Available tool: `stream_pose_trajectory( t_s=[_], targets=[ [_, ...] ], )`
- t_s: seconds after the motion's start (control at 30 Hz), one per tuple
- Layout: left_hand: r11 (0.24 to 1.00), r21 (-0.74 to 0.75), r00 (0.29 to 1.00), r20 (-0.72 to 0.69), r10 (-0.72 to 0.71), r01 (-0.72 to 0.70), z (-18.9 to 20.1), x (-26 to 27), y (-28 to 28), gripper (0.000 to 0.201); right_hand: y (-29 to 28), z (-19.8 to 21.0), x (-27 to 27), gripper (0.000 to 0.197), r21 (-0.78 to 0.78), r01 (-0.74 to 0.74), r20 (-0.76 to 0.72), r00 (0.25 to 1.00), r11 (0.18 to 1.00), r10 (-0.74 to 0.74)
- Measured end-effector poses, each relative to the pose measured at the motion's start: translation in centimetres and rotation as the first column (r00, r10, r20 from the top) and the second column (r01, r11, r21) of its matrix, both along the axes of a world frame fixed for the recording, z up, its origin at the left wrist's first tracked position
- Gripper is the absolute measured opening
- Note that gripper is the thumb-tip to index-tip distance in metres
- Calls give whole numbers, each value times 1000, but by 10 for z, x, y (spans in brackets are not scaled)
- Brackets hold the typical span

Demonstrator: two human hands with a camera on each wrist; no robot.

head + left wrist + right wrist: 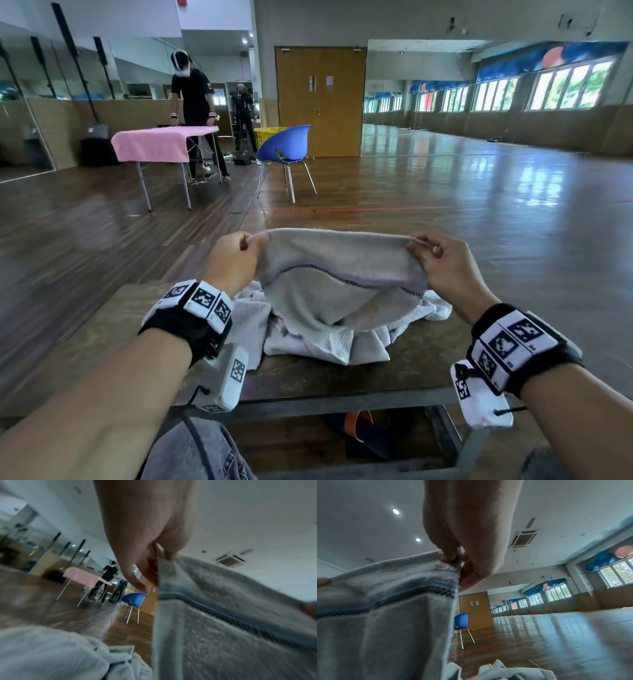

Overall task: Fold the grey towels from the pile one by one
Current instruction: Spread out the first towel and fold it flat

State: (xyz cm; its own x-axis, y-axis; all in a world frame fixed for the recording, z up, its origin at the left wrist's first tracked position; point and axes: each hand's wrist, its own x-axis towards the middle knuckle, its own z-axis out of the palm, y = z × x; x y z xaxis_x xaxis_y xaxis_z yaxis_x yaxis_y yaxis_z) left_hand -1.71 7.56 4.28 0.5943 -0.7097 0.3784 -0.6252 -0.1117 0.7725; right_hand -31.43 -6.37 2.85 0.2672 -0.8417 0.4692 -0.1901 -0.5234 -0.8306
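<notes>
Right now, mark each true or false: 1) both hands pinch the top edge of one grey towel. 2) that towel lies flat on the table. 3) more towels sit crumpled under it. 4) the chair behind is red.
1) True: the left hand and the right hand each pinch a top corner of the grey towel.
2) False: it hangs in the air between the hands, above the table.
3) True: the pile lies crumpled on the table below it.
4) False: the chair is blue.
</notes>
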Motion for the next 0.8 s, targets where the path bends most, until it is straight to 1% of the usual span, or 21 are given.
stream_pose_trajectory(
  t_s=[0.03, 0.07, 0.1, 0.13, 0.17, 0.2, 0.23, 0.27, 0.3, 0.33, 0.37, 0.4, 0.43, 0.5, 0.53, 0.6, 0.63, 0.7, 0.8],
  targets=[
    [994, 76, 994, -78, -73, 79, -5, -2, 1, 45, 0, -4, -3, 14, 49, -46, -95, 994, 998, 51],
    [972, 167, 981, -132, -142, 164, -12, -3, 3, 46, 0, -9, -6, 13, 98, -91, -209, 972, 991, 110],
    [933, 266, 966, -154, -206, 241, -20, -4, 4, 43, -1, -14, -9, 12, 148, -135, -337, 925, 980, 178],
    [879, 362, 950, -163, -268, 310, -29, -4, 5, 39, -1, -19, -13, 12, 199, -174, -467, 848, 964, 250],
    [818, 442, 930, -180, -320, 367, -38, -3, 5, 34, -2, -25, -15, 13, 256, -202, -587, 745, 945, 318],
    [755, 509, 910, -207, -360, 414, -47, -2, 5, 31, -2, -33, -16, 16, 322, -207, -678, 630, 924, 378],
    [685, 577, 893, -230, -387, 445, -56, -1, 4, 29, -2, -40, -16, 18, 393, -188, -730, 532, 900, 429],
    [611, 644, 880, -239, -411, 460, -65, 0, 4, 29, -3, -47, -14, 21, 439, -153, -760, 463, 885, 457],
    [545, 699, 869, -238, -434, 464, -73, 0, 2, 26, -4, -55, -11, 22, 445, -128, -780, 432, 886, 454],
    [512, 721, 861, -237, -450, 467, -80, -1, 0, 21, -6, -63, -8, 23, 420, -120, -792, 436, 899, 428],
    [518, 718, 860, -228, -457, 466, -87, -1, -3, 23, -7, -71, -5, 23, 374, -122, -794, 469, 919, 386],
    [557, 697, 868, -199, -456, 452, -95, -2, -8, 28, -9, -77, -1, 23, 317, -123, -786, 521, 940, 333],
    [611, 667, 882, -158, -445, 428, -101, -3, -13, 31, -11, -82, 3, 23, 263, -119, -762, 582, 957, 282],
    [711, 576, 902, -121, -415, 404, -113, -7, -24, 33, -14, -90, 13, 25, 200, -103, -678, 703, 974, 214],
    [735, 533, 900, -138, -414, 419, -119, -9, -30, 34, -16, -95, 18, 24, 200, -95, -623, 756, 975, 201],
    [742, 494, 889, -186, -418, 453, -131, -16, -42, 33, -22, -105, 31, 15, 223, -104, -520, 828, 969, 209],
    [734, 494, 883, -200, -425, 465, -137, -21, -49, 30, -26, -110, 37, 13, 233, -119, -493, 841, 965, 223],
    [718, 494, 870, -225, -439, 490, -151, -30, -63, 21, -34, -122, 50, 10, 266, -145, -478, 838, 953, 261],
    [708, 439, 832, -338, -440, 553, -170, -43, -81, 14, -46, -141, 67, 7, 302, -136, -485, 830, 944, 275]
  ],
)
